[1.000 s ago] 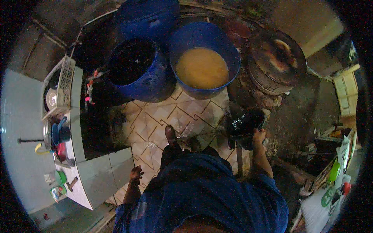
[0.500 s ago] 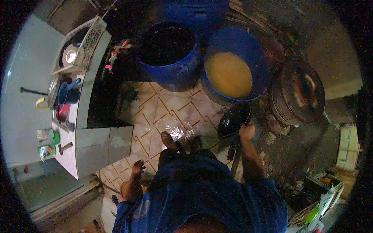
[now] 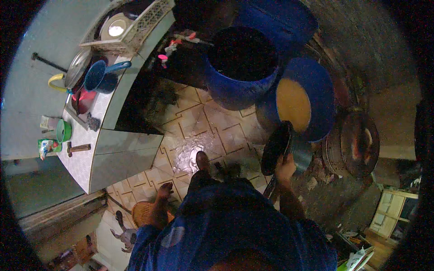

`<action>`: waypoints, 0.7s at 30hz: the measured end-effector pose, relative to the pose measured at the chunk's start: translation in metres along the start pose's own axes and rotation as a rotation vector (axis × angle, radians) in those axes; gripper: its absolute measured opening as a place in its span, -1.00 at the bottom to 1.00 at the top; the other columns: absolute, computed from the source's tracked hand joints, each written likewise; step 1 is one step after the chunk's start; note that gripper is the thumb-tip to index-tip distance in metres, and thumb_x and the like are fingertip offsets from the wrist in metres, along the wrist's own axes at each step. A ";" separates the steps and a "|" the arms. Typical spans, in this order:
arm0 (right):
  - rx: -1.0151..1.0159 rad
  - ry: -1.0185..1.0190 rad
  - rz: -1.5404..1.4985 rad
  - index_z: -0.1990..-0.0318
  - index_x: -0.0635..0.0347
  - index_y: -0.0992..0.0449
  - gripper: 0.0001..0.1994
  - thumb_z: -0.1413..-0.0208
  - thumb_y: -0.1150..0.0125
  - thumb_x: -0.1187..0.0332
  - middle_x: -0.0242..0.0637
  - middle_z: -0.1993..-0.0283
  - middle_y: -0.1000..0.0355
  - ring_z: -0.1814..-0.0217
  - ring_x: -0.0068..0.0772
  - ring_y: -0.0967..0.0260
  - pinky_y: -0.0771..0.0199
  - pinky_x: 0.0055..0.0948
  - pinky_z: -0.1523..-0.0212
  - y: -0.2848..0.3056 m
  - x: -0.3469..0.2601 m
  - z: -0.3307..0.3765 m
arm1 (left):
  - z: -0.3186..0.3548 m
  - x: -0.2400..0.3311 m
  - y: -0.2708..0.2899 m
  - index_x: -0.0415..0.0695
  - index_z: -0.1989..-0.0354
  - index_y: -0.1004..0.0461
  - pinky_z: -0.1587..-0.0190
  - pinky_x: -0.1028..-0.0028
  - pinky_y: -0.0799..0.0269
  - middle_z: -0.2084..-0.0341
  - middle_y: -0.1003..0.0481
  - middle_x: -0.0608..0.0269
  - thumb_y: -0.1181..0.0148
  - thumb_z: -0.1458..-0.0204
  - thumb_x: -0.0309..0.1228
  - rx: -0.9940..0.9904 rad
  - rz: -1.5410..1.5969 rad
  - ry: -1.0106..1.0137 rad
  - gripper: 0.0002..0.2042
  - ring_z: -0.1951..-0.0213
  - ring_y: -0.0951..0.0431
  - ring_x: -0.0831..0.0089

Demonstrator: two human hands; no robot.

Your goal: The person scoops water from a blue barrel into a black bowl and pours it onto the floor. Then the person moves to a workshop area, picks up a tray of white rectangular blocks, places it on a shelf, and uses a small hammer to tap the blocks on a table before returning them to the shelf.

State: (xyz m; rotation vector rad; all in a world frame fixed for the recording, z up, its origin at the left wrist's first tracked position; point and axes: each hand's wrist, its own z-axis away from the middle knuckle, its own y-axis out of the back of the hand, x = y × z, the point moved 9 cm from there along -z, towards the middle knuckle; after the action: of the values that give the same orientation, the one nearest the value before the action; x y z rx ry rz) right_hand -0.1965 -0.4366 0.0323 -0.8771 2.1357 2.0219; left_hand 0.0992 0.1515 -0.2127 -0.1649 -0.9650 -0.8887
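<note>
My right hand [image 3: 285, 168] is closed on the near edge of a dark, shallow pan-like vessel [image 3: 275, 147]. The vessel is tilted on its side, and its exact kind is hard to make out in the dim light. Just beyond it stands a blue barrel [image 3: 320, 86] with cloudy yellowish liquid [image 3: 294, 106] inside. Low at my left side hangs my left hand [image 3: 165, 191], empty, its fingers loosely apart. Nearest to that hand is a round orange-brown seat [image 3: 142, 213], partly covered by my forearm.
A second blue barrel [image 3: 239, 92] with a dark inside stands left of the first. A rusty drum [image 3: 350, 144] is at the right. On the left, the counter [image 3: 129, 158] carries a blue dipper [image 3: 95, 76], a green cup [image 3: 63, 131], a hammer [image 3: 79, 148] and a dish rack [image 3: 131, 38].
My view has turned left, so the barrels and counter sit further right. The dark vessel has tipped from lying fairly flat to nearly edge-on, still in my right hand.
</note>
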 end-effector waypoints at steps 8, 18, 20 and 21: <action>0.134 0.028 -0.546 0.40 0.24 -0.32 -0.75 -0.08 -0.29 0.33 -0.45 0.53 -0.23 0.49 -0.53 -0.10 -0.19 -0.45 0.47 0.025 -0.117 -0.052 | -0.068 0.010 0.069 -0.14 -0.08 -0.40 0.24 0.27 -0.44 0.12 -0.51 0.12 -0.22 -0.06 -0.03 0.082 0.027 0.142 -0.48 0.12 -0.56 0.18; 0.181 0.214 -0.807 0.36 0.17 -0.34 -0.82 -0.14 -0.25 0.38 -0.55 0.47 -0.20 0.42 -0.67 -0.05 -0.07 -0.61 0.40 0.079 -0.269 -0.143 | -0.046 -0.024 0.114 -0.20 -0.10 -0.38 0.23 0.27 -0.54 0.21 -0.54 0.11 -0.28 0.04 -0.27 0.186 0.312 0.597 -0.49 0.25 -0.60 0.24; 0.201 0.241 -0.748 0.35 0.19 -0.36 -0.83 -0.14 -0.25 0.37 -0.53 0.45 -0.22 0.41 -0.65 -0.08 -0.10 -0.60 0.39 0.076 -0.282 -0.166 | -0.051 -0.041 0.113 -0.15 -0.07 -0.39 0.31 0.27 -0.50 0.23 -0.54 0.15 -0.27 0.00 -0.20 0.177 0.276 0.487 -0.52 0.24 -0.59 0.26; 0.207 0.260 -0.725 0.34 0.20 -0.37 -0.83 -0.14 -0.25 0.37 -0.52 0.44 -0.23 0.40 -0.64 -0.10 -0.12 -0.60 0.39 0.074 -0.288 -0.179 | -0.055 -0.040 0.113 -0.13 -0.05 -0.40 0.34 0.27 -0.49 0.24 -0.53 0.18 -0.26 -0.02 -0.17 0.118 0.080 0.357 -0.54 0.24 -0.58 0.27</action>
State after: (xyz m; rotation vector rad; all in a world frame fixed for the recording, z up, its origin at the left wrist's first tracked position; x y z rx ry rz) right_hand 0.0690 -0.5057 0.2450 -1.6388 1.7021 1.3582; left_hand 0.2054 0.2211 -0.2473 0.0548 -0.6703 -0.7534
